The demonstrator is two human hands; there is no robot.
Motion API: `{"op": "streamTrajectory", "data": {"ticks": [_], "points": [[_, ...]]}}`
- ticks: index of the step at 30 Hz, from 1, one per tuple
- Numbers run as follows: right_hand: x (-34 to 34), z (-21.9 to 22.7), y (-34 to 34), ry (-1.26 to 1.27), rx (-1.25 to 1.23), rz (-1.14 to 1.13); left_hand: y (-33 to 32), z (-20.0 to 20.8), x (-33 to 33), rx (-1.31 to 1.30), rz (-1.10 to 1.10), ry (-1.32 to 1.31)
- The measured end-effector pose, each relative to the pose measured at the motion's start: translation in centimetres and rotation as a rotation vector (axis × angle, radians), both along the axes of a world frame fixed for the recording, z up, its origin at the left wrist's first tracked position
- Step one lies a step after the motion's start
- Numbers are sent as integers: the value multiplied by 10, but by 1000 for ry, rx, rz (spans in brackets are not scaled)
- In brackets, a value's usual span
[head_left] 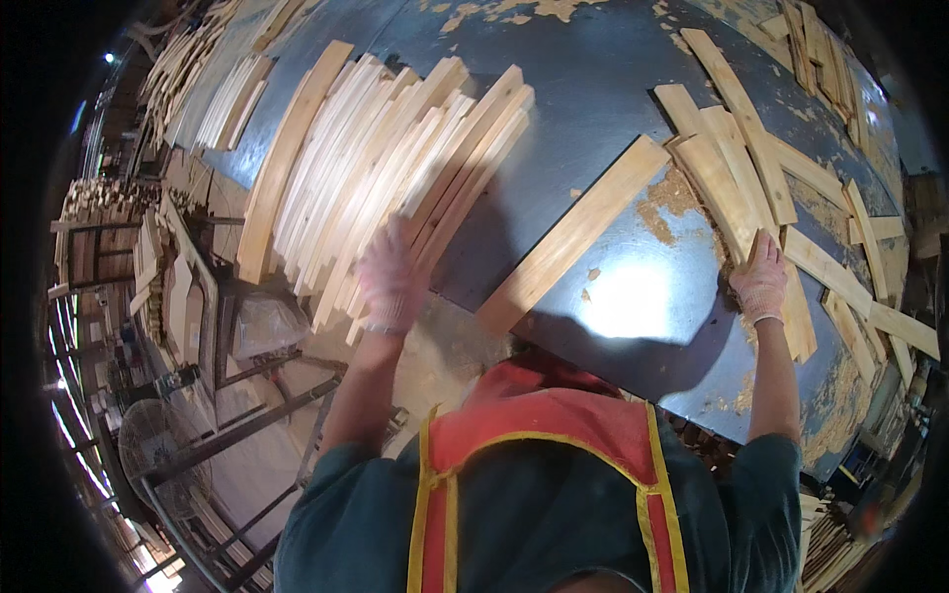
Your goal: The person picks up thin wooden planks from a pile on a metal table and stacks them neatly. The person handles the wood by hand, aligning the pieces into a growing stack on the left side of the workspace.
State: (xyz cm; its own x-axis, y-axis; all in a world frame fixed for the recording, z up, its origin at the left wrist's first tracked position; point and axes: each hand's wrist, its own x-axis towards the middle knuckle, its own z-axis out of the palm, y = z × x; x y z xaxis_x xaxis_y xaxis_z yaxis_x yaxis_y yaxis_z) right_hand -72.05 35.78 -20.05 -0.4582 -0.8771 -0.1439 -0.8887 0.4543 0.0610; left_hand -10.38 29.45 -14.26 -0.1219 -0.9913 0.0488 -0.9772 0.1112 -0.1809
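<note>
The left hand (pixel 390 282) is pressing flat on the stacked slats (pixel 381 168) at ten o'clock; the right hand (pixel 761 287) is clamping a loose slat (pixel 727 193) at two o'clock, best lifted level.

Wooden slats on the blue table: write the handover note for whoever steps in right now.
Left hand: gloved, pressed flat against the near end of the fanned stack of slats on the table's left side, not gripping.
Right hand: gloved, fingers closed on the near end of one slat in the loose pile of slats on the right.
Between them a single long slat lies diagonally on the blue table.
Done: many slats are already stacked on the left.
Left: the scattered pieces on the right remain unsorted, as does the single slat in the middle.
</note>
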Motion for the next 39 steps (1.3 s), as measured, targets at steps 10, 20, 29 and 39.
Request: {"op": "streamTrajectory", "data": {"ticks": [10,20,29,39], "points": [[165,19,-38,-1909,-399,-536,-11,42,-5,418,69,210],[460,-15,-38,-1813,-331,-766,41,46,67,51,77,572],[379,-17,-18,-1346,-444,-405,37,17,-28,943,-226,469],[374,-2,-54,-966,-258,-357,58,-43,63,500,-367,331]]}}
